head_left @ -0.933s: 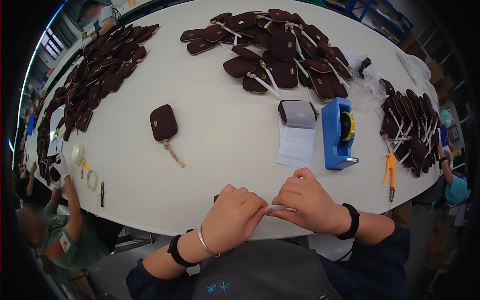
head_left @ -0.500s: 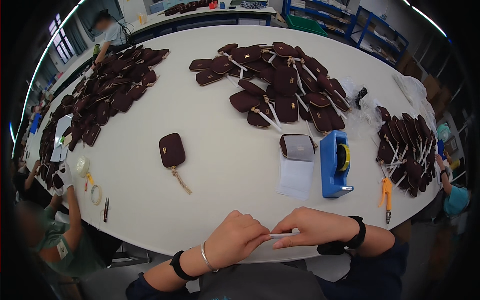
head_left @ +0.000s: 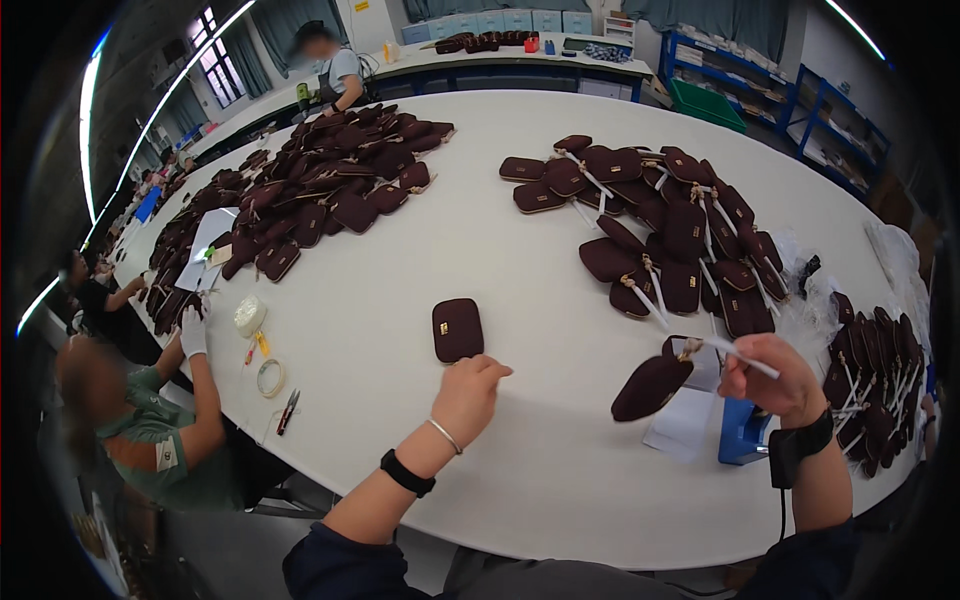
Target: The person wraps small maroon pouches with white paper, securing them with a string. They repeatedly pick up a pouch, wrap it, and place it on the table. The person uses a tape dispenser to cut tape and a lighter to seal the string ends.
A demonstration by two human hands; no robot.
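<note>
At the right, my right hand point(head_left: 775, 378) is closed on a white paper-wrapped cord point(head_left: 745, 358). From that cord a dark maroon zip pouch point(head_left: 652, 388) hangs tilted above the table. My left hand point(head_left: 470, 400) is at the lower edge of another maroon pouch point(head_left: 458, 330), which lies flat with a small gold plate on it. Its fingers look curled, and they cover the place of that pouch's cord; what they grip is hidden. Below the hanging pouch lie white paper sheets point(head_left: 682, 425). A blue tape dispenser point(head_left: 738, 435) stands partly behind my right hand.
Maroon pouches with white-wrapped cords form a pile point(head_left: 685, 230) at centre right and a stack point(head_left: 875, 370) at far right. Another large pile point(head_left: 330, 170) lies at left. Snips point(head_left: 288, 412) and a tape roll point(head_left: 270, 377) lie near a co-worker point(head_left: 165, 430).
My hands have parted from the white roll they held together. The right now lifts a pouch by its wrapped cord; the left has reached the lone pouch. The view has shifted left.
</note>
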